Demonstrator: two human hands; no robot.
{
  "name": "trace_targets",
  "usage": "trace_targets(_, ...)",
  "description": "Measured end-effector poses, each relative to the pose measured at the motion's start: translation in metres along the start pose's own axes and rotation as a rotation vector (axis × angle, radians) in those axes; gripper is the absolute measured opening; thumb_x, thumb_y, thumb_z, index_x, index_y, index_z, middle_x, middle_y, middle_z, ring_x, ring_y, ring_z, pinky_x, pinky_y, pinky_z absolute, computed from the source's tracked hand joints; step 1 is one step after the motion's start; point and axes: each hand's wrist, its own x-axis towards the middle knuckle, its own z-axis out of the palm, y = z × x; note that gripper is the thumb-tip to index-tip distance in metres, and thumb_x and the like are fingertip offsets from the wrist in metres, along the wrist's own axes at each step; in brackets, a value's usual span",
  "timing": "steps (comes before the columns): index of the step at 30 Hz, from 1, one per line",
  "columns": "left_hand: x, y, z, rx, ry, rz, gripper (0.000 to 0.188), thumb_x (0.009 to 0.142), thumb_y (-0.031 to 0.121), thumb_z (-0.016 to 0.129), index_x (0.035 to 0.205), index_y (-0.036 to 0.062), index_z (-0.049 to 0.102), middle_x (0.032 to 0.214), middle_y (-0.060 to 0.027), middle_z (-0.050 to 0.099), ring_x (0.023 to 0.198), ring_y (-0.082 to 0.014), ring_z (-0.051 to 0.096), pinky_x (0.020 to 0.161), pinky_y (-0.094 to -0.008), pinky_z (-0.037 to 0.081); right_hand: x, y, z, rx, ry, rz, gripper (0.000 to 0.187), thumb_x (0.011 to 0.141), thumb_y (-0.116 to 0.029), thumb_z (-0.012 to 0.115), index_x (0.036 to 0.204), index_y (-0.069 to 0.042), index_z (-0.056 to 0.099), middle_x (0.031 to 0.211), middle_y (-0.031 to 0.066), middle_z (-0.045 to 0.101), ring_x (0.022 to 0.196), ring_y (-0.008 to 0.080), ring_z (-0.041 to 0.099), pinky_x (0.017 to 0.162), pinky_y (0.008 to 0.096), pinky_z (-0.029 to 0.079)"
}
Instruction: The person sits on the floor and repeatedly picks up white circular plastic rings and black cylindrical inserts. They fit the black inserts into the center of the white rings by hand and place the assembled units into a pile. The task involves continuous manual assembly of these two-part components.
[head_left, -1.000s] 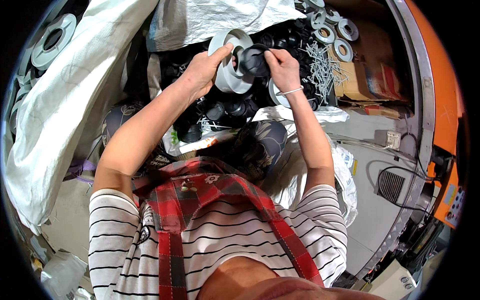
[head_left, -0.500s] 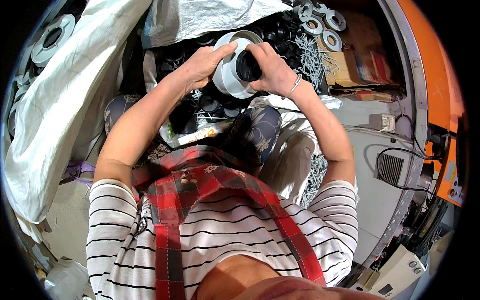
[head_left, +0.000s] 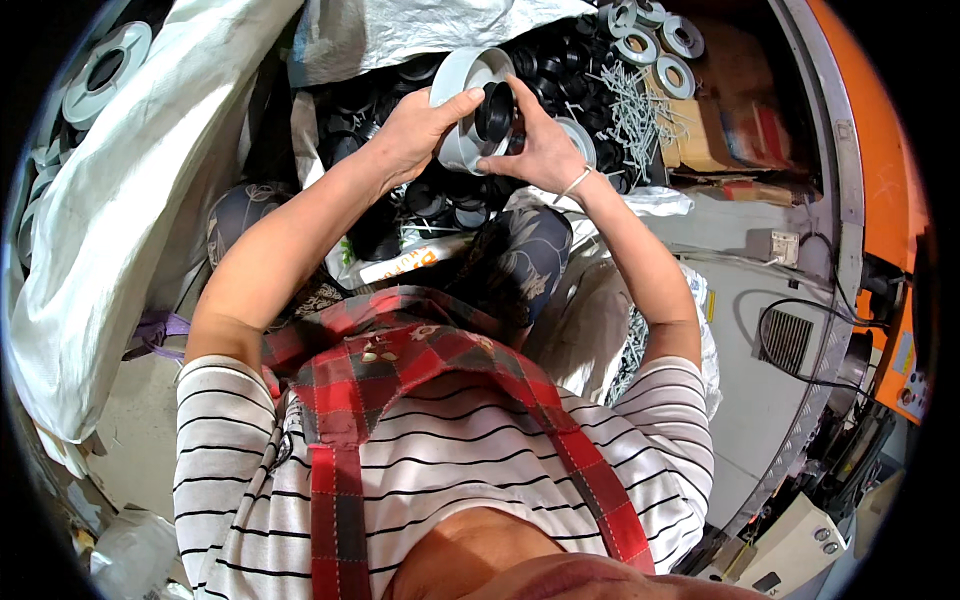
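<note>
Above the pile in front of me, I hold a light grey round plastic housing (head_left: 461, 72), tilted on its side. A black plastic ring (head_left: 493, 113) sits in its opening. My left hand (head_left: 418, 132) grips the housing from the left, with the thumb over the near face. From the right, my right hand (head_left: 541, 148) spans the rim, thumb at the lower edge and fingers at the upper edge. Behind the right hand, another grey round part (head_left: 577, 140) shows in the pile. My hands hide part of the housing.
Black plastic rings (head_left: 560, 62) fill the sack area below. Grey screws (head_left: 637, 108) lie in a heap to the right, beside several grey flanged rings (head_left: 675, 75) and cardboard (head_left: 700, 140). White woven sacks (head_left: 130, 210) stand left. An orange machine (head_left: 890, 130) stands far right.
The housing has turned and shifted slightly. My right fingers have spread from around the black ring out to the housing's rim. The grey part behind my right hand has come into view.
</note>
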Motion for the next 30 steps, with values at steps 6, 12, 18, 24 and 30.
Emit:
trace_targets(6,0.003,-0.005,-0.007,0.663,0.094,0.186,0.050,0.085,0.032,0.064,0.117,-0.0032,0.050,0.098,-0.0073,0.060,0.087,-0.0128,0.056,0.076,-0.0261,0.045,0.005,0.030,-0.001,1.028,-0.433,0.889,0.069,0.089,-0.058,0.043,0.105,0.008,0.053,0.076,0.0153,0.064,0.059,0.0212,0.065,0.048,0.0288,0.054)
trace_targets(12,-0.006,-0.011,-0.015,1.586,0.017,0.221,0.090,0.071,0.043,0.074,0.132,-0.0081,0.032,0.132,-0.0288,0.041,0.124,-0.0387,0.038,0.102,-0.0420,0.034,-0.034,0.179,0.013,-0.398,-0.221,0.834,0.084,0.067,-0.039,0.078,0.126,0.006,0.039,0.114,0.0293,0.056,0.108,0.0391,0.055,0.089,0.0388,0.046)
trace_targets(18,0.022,-0.027,-0.032,0.753,0.229,-0.126,0.090,0.071,0.048,0.074,0.132,-0.0075,0.039,0.131,-0.0226,0.046,0.122,-0.0306,0.046,0.102,-0.0361,0.035,-0.046,0.169,0.034,-0.317,-0.062,0.466,0.048,0.072,-0.017,0.073,0.112,0.002,0.054,0.106,0.0226,0.060,0.101,0.0381,0.056,0.089,0.0403,0.045)
trace_targets(24,0.029,-0.014,-0.027,-0.163,0.375,-0.245,0.029,0.084,0.021,0.063,0.104,-0.0001,0.057,0.086,-0.0073,0.065,0.078,-0.0178,0.064,0.071,-0.0318,0.053,0.015,0.046,0.009,0.442,-0.258,0.012,0.041,0.074,-0.012,0.073,0.112,-0.005,0.061,0.111,0.0093,0.063,0.099,0.0174,0.060,0.087,0.0304,0.047)
trace_targets(30,0.033,0.000,-0.025,0.021,0.451,-0.080,0.025,0.081,0.021,0.068,0.092,0.0006,0.058,0.080,-0.0049,0.060,0.069,-0.0144,0.060,0.062,-0.0295,0.050,0.061,0.225,0.065,-0.507,-0.110,0.588,0.051,0.072,-0.032,0.073,0.107,0.003,0.058,0.108,0.0211,0.060,0.106,0.0357,0.055,0.094,0.0389,0.043)
